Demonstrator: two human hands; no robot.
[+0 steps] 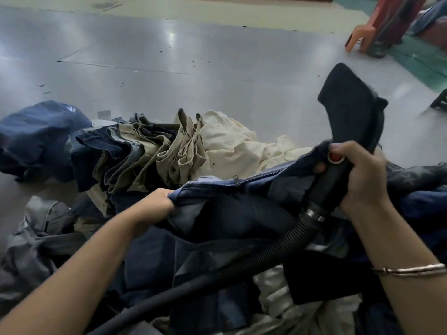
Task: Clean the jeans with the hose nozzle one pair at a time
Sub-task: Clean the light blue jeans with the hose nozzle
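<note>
Jeans (232,204), dark blue, waistband stretched between both hands over the clothes pile (154,151) on the floor (193,56). Left hand (157,201) grip clamped on waistband's left end. Right hand (358,175) grip clamped on nozzle (350,110) handle, fingers also pinching the waistband; nozzle head points up. Hose (242,262) trails down-left.

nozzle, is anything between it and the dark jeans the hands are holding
Nothing visible. The right hand grips the nozzle and one end of the jeans' waistband; the left hand holds the other. The nozzle mouth points up, away from the cloth.
</note>
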